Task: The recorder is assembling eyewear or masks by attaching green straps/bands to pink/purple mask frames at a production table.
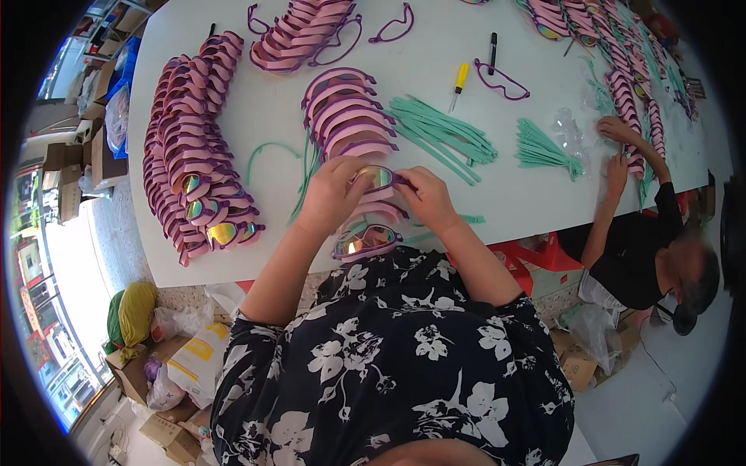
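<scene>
My left hand point(332, 196) and my right hand point(427, 199) hold a pair of purple-framed goggles point(379, 179) with a mirrored yellow-green lens between them. The left fingers close on its left part; the right thumb and fingers pinch the purple end. Just below, at the table's near edge, lies another pair of mirrored goggles point(367, 241). Beyond my hands runs a row of nested pink and purple goggle frames point(346, 113). Flat teal straps point(443, 128) fan out right of that row, and a single thin teal strap point(260, 155) curls on its left.
Long stacks of pink goggles point(186, 140) stand at the table's left. Farther back are more pink frames point(299, 35), a yellow-handled screwdriver point(460, 84), a black marker point(493, 50) and a bare purple frame point(503, 82). A co-worker point(653, 256) handles teal straps at right.
</scene>
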`<state>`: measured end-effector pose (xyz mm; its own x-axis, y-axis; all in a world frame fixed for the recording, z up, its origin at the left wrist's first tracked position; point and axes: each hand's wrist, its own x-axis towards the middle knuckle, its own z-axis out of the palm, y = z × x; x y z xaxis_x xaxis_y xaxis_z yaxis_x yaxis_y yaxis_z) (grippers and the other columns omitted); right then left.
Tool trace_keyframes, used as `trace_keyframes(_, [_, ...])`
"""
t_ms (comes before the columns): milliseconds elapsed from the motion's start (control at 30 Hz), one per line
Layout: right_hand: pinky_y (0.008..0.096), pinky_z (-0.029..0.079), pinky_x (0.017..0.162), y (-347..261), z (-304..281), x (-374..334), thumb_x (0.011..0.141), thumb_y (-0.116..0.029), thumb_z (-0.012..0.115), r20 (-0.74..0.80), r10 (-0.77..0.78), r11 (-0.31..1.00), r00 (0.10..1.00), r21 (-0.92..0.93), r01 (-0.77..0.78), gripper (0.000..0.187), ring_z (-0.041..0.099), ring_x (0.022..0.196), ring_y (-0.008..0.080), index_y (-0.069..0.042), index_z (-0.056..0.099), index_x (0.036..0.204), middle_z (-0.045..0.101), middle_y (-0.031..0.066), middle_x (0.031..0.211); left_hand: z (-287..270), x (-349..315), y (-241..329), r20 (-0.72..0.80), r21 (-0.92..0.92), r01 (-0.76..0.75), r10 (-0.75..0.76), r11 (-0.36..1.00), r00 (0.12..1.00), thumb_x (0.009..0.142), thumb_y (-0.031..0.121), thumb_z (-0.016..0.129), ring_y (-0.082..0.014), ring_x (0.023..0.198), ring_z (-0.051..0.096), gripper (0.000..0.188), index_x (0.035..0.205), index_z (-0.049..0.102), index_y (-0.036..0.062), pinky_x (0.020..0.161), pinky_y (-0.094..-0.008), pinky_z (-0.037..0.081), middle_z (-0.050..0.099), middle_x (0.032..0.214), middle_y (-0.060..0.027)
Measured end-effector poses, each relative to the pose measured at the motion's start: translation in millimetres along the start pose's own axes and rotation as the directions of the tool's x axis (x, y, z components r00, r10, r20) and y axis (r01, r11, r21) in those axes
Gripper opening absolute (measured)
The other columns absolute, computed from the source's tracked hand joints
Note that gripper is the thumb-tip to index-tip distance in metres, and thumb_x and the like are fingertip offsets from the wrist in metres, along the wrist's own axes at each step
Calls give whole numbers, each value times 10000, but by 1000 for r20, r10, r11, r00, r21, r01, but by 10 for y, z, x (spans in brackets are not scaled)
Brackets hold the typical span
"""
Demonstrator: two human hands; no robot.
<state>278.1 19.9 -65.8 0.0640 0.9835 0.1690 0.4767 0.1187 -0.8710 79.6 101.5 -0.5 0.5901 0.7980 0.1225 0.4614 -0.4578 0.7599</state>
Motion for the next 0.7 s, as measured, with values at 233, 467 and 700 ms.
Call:
trace_keyframes(233, [370, 513, 731, -260, -160, 84, 772, -74, 686, 42, -298, 952, 954, -63, 300, 329, 617, 845, 317, -63, 655, 1099, 630, 109, 937, -83, 339, -132, 722, -161, 511, -252, 844, 644, 889, 344, 676, -116, 855, 591, 463, 1240, 604, 51, 735, -277, 501, 647, 957, -43])
trace_keyframes(467, [414, 500, 812, 443, -149, 223, 742, -82, 654, -39, 20, 992, 999, -126, -24, 312, 600, 938, 328, -65, 640, 1053, 601, 133, 1039, -53, 155, -196, 785, -141, 593, -275, 792, 554, 884, 399, 629, -124, 816, 620, 415, 1198, 619, 128, 625, -277, 522, 664, 1016, -37])
trace_keyframes(700, [427, 504, 770, 625, 201, 519, 770, -132, 672, -233, 195, 859, 953, -428, -280, 249, 597, 940, 315, -95, 646, 1015, 609, 106, 959, 86, -93, -73, 740, -592, 767, -209, 247, 639, 901, 189, 580, -183, 825, 634, 277, 1105, 542, 6, 721, -304, 538, 654, 987, -102])
